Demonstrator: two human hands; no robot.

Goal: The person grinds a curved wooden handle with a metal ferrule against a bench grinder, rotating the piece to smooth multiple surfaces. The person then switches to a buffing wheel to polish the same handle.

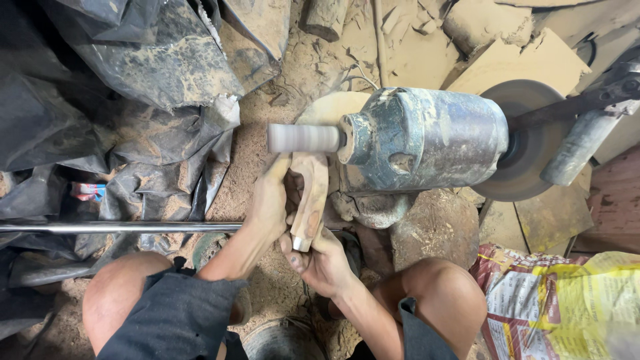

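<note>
From the head view, my left hand (270, 200) wraps its grip closed around the upper part of a pale, curved wooden piece (310, 197), and my right hand (320, 260) clasps its lower end. The piece's top presses just under the spinning sanding drum (303, 138), which juts from the dusty motor housing (427, 137) above the sawdust floor (267, 287).

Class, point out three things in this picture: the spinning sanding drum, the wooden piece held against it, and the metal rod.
sanding drum (303, 138), head view, mid-cylinder.
wooden piece (311, 200), head view, middle of shaft.
metal rod (120, 227), head view, bare left stretch.
</note>
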